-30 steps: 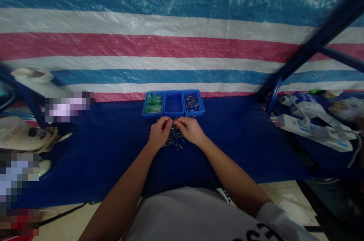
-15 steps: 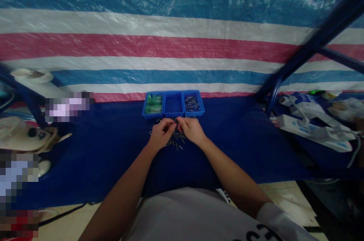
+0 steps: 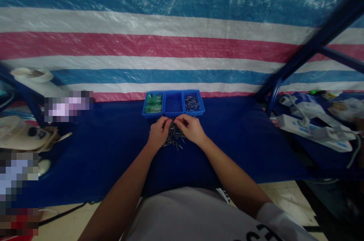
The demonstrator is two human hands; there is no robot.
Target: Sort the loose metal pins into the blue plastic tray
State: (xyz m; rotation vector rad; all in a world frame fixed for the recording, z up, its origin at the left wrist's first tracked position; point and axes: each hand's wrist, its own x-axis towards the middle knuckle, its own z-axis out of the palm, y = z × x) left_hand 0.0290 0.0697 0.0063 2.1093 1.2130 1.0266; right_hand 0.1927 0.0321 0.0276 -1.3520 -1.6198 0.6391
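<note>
Close together over a pile of thin metal pins (image 3: 174,136), both hands have their fingertips pinched. My left hand (image 3: 159,132) is closed, thumb against fingers; whatever it holds is too small to make out. My right hand (image 3: 191,128) pinches likewise, its fingertips almost meeting the left ones. Just beyond the hands stands a blue three-part tray (image 3: 173,113). Its left compartment holds green-tinted clear packets (image 3: 154,104). A few thin pins (image 3: 170,101) lie in the middle one, and many more pins (image 3: 192,103) fill the right one.
A dark blue cloth (image 3: 113,150) covers the table. Behind it hangs a striped plastic sheet (image 3: 182,47). At right are a blue metal post (image 3: 301,53) and a white power strip (image 3: 313,133) with cables. A beige machine (image 3: 19,135) stands at left.
My left fingers have closed more tightly, and my right hand has shifted slightly, its fingers more arched. More of the pin pile shows between the hands. The tray has stayed put.
</note>
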